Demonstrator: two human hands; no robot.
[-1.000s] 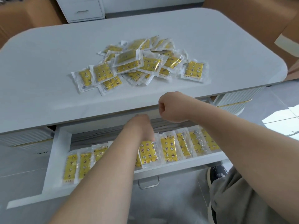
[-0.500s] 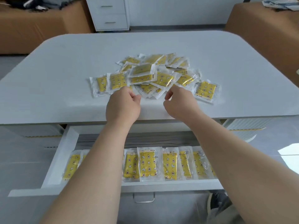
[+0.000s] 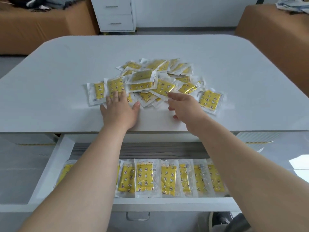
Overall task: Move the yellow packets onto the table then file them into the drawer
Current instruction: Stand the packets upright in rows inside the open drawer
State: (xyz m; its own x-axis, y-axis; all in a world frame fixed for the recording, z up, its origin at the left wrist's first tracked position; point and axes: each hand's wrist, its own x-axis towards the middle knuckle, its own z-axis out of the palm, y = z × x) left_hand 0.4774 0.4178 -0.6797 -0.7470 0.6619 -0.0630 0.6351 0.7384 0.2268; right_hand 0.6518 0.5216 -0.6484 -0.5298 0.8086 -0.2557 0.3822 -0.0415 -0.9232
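A loose pile of yellow packets [image 3: 155, 81] in clear wrappers lies in the middle of the white table [image 3: 50, 91]. My left hand [image 3: 119, 111] is spread flat, its fingertips resting on a packet [image 3: 115, 86] at the pile's left front. My right hand [image 3: 184, 104] hovers with relaxed fingers at the pile's front edge, its fingertips by a packet [image 3: 164, 88]; it holds nothing. One packet [image 3: 209, 100] lies apart at the right. Below the table edge the white drawer [image 3: 50, 166] stands pulled out, with a row of several packets [image 3: 144, 177] filed upright along its front.
Brown boxes [image 3: 33, 29] stand behind the table at left and a brown box [image 3: 274, 30] at right. A white cabinet [image 3: 115, 14] stands against the far wall. The drawer's metal handle [image 3: 138, 216] is below its front panel.
Both hands have risen from the drawer to the table and reached forward to the pile. Their fingers have spread from curled to open, and the left now touches a packet.
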